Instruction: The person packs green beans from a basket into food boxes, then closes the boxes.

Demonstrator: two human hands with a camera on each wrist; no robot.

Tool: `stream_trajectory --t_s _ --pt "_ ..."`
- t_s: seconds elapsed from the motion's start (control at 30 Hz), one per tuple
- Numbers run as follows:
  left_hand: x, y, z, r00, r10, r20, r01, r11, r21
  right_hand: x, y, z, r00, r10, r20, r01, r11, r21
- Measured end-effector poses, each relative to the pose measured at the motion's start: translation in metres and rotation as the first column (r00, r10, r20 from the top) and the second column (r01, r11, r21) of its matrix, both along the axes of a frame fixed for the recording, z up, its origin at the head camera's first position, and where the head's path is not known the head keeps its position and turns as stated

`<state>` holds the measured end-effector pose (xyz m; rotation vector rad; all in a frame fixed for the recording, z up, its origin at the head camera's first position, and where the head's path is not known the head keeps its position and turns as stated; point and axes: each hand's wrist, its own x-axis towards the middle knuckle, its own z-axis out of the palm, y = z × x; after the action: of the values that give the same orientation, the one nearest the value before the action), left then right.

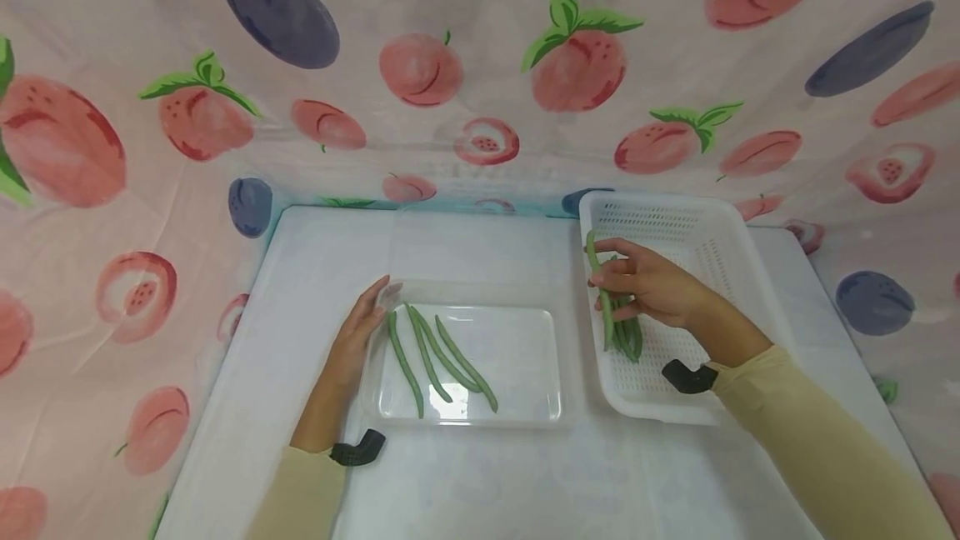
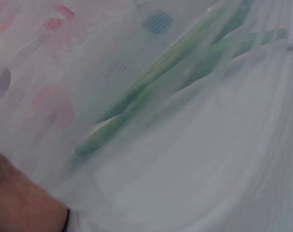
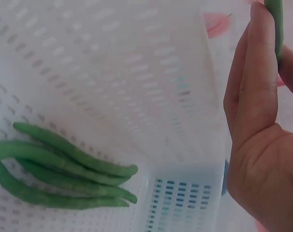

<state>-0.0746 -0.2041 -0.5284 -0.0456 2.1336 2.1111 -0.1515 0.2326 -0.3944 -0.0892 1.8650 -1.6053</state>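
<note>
My right hand [image 1: 660,286] pinches a green bean [image 1: 593,252] between thumb and fingers, above the left side of a white perforated basket [image 1: 675,402]. Below it, several more green beans [image 3: 64,166] lie bunched on the basket floor. To the left stands a clear plastic box [image 1: 521,365] with several green beans [image 1: 406,369] spread apart in its left half. The fingers of my left hand [image 1: 351,347] are extended along the box's left rim. Through the clear wall, the left wrist view shows these beans blurred.
Both containers stand on a white-covered table [image 1: 480,490], the basket to the right of the box with a narrow gap between them. A fruit-printed cloth [image 1: 480,23] rises behind the table and along both sides. Black wrist mounts [image 1: 358,448] sit at both cuffs.
</note>
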Motion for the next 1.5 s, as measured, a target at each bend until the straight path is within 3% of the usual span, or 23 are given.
stream_trajectory --t_s 0.67,1.5 --pt "0.002 0.000 0.001 1.000 -0.005 0.014 0.005 1.000 -0.002 0.010 -0.049 0.006 0.996 0.088 -0.001 -0.088 0.993 0.079" --pt "0.001 0.002 0.003 1.000 0.005 0.006 -0.005 1.000 -0.024 0.006 -0.100 0.010 0.983 0.183 0.018 -0.184 0.978 0.096"
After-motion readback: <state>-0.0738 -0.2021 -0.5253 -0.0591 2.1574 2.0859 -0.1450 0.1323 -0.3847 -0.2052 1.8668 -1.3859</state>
